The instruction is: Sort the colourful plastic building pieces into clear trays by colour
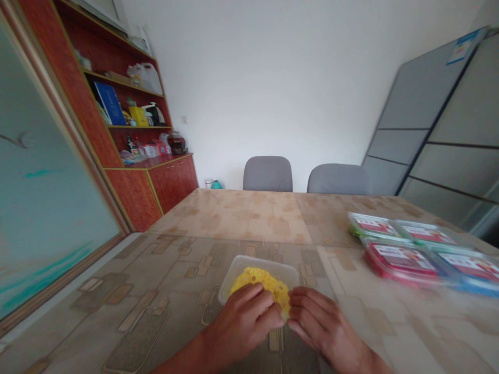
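**Left hand [241, 324] and right hand [319, 324] closed together on yellow mass [259, 280]**

Both hands are together at the centre of the table edge, fingers curled, pressing on the mass from either side. The fingertips nearly meet, with a strip of yellow showing between them. The mass has a crinkled, frilled surface; its material cannot be determined from this view. It sits over a clear plastic tub [257, 267], whose near side is hidden behind the hands.

The tub rests on a beige table [249, 218] with a brown block pattern. Well apart from the hands, to the right, lie four flat clear-lidded trays [401, 262] with printed labels, their bases showing green, red and blue. Beyond the table stand two grey chairs [267, 174]. At far left stands a red-brown wooden shelving unit [128, 104] holding assorted packages.
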`<control>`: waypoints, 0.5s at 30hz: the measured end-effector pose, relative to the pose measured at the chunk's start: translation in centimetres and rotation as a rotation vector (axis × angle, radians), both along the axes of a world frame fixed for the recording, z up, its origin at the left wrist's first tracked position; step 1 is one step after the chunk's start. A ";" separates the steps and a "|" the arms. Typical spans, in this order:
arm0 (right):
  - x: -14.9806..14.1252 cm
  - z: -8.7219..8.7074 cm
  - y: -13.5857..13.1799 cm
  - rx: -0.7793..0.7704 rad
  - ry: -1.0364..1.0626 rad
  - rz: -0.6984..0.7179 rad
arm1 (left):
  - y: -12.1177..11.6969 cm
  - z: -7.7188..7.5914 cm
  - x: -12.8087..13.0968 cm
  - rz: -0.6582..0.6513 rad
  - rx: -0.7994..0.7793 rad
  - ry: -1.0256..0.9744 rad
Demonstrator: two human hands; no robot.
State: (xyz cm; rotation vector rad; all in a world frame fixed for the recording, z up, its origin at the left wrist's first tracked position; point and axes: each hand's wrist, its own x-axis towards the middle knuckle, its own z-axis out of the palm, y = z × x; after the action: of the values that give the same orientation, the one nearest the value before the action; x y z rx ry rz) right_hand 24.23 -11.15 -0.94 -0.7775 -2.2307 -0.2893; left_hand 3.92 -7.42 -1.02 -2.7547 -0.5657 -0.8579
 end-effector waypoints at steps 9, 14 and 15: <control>0.7 0.7 0.2 -0.061 -0.025 0.024 | -0.3 -0.3 0.1 0.049 0.010 0.050; 1.4 1.0 0.4 -0.171 -0.015 0.064 | -0.2 0.0 0.0 0.059 0.014 0.000; 1.5 1.0 0.5 -0.208 -0.005 0.086 | -0.2 -0.1 0.0 0.055 0.013 0.009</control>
State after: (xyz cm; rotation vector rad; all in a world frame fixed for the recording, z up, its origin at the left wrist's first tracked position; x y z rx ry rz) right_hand 25.71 -10.61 0.02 -0.7864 -2.3166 -0.0177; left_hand 3.93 -7.59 -1.08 -2.7160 -0.6288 -0.8338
